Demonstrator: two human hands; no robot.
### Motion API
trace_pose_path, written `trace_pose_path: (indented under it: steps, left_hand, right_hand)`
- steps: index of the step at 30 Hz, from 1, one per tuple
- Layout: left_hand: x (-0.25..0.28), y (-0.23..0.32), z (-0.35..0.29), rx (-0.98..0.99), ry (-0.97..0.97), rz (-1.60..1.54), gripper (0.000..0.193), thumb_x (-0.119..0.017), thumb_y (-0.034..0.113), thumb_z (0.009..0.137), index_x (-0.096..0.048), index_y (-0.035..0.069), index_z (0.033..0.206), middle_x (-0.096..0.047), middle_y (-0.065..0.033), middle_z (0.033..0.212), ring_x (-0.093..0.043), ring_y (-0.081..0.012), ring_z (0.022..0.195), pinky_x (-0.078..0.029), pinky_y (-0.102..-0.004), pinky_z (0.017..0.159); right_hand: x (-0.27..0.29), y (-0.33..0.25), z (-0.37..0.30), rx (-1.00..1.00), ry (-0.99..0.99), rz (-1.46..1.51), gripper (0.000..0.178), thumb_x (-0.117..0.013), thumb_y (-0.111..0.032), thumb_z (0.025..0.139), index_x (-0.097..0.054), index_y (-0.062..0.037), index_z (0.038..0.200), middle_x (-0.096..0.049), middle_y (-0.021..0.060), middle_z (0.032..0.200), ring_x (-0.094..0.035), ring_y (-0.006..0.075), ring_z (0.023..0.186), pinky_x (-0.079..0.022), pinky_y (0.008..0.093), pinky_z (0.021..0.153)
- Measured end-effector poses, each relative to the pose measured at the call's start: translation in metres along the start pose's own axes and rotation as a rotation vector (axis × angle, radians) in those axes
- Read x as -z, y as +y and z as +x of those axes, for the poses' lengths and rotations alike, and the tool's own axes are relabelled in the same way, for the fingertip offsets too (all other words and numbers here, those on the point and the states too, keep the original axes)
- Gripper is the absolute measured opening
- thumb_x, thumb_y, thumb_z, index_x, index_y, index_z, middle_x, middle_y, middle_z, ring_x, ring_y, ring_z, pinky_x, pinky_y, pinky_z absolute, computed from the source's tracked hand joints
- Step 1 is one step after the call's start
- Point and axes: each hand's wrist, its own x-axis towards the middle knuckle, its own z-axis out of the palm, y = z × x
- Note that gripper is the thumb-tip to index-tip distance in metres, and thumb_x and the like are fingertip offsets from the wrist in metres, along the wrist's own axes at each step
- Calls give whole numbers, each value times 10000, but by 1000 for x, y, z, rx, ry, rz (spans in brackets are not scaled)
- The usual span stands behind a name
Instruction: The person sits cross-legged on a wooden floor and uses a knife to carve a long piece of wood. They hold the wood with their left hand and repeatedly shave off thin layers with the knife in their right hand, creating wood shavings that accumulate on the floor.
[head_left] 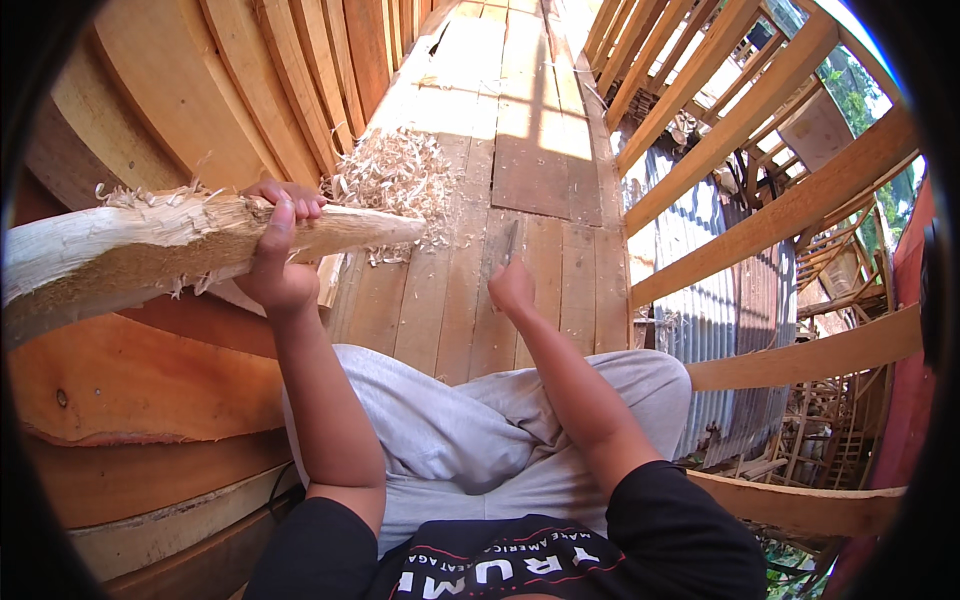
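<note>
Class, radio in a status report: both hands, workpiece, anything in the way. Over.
Left hand gripping rough wood. Right hand closed on narrow tool, apart from wood. Shavings heaped on floorboards.

We have a plank floor (425,305); pale shavings (395,180) lie heaped on its left, some strewn around.

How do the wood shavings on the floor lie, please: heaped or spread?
Mostly heaped: the shavings form a pile, with some scattered around it.
</note>
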Motion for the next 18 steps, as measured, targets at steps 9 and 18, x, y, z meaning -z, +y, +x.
trace_pose_path:
  steps: [9,18]
  left_hand:
    - [9,6,2,20,-1,0,123,-586,85,813,-549,12,905,-523,-74,763,-529,-186,728,-474,-375,767]
    - [15,8,3,29,10,40,224,-584,170,802,-522,27,962,-486,-84,792,-499,-216,775,-444,-419,822]
  right_hand:
    - [8,-59,-41,143,-226,423,252,-497,-119,952,-447,81,1098,-623,138,628,-626,232,464,-521,359,389]
    - [5,-63,-50,232,-777,380,366,-501,-127,935,-451,128,1193,-654,174,725,-645,243,509,-511,372,440]
